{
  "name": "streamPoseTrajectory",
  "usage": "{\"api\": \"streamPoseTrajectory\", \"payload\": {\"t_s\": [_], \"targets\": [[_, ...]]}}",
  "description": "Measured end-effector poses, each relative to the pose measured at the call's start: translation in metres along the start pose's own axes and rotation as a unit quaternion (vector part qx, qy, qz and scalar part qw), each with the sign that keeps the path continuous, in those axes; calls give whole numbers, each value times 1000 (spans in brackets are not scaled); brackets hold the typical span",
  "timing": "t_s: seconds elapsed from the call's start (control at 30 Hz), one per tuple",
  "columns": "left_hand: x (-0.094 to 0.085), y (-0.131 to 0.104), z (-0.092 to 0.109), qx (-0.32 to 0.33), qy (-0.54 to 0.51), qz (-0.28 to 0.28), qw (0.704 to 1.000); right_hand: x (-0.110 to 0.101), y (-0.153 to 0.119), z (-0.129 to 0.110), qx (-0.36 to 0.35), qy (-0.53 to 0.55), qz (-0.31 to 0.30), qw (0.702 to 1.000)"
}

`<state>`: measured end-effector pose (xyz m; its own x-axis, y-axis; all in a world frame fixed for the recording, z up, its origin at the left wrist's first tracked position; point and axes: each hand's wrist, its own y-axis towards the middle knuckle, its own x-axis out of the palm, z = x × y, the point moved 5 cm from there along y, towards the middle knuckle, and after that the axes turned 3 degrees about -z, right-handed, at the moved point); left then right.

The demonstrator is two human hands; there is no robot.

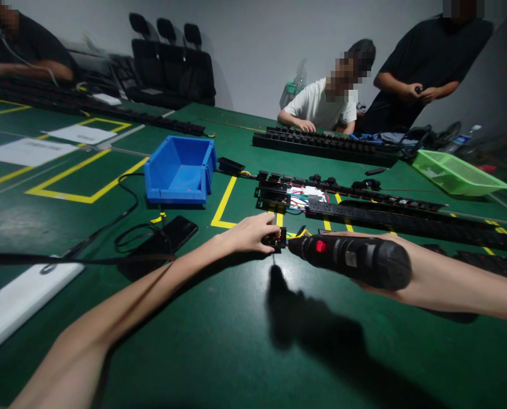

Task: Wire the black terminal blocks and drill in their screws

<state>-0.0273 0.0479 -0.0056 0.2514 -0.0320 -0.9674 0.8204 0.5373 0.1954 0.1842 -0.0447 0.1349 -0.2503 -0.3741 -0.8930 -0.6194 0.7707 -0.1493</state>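
Observation:
My left hand (257,232) has its fingers closed round a small black part (279,238) on the green table (236,318). From the right, my right hand (364,284) grips a black power screwdriver (351,258) with a red button; most of its fingers are hidden behind the tool. The screwdriver lies level, its tip pointing left at the small part's right side. Whether the tip touches it is too small to tell. Just behind are long black strips (364,218) with coloured wires (298,201) at their left end. Yellow wires show beside the small part.
A blue bin (179,170) stands behind my left forearm, near a dark phone (181,233) and black cables (129,207). Farther right are a green basket (458,170) and a black slotted rack (321,145). Several people are across the table. A white bar (27,301) lies left.

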Motion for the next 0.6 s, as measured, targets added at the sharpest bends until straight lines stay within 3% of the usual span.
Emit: {"api": "streamPoseTrajectory", "payload": {"t_s": [0.27,0.6], "targets": [[-3,1,0,2,4,2,1000,1,4,-9,-22,23,-39,999],[-3,4,-1,-4,-5,1,1000,6,4,-4,-12,11,-53,998]]}}
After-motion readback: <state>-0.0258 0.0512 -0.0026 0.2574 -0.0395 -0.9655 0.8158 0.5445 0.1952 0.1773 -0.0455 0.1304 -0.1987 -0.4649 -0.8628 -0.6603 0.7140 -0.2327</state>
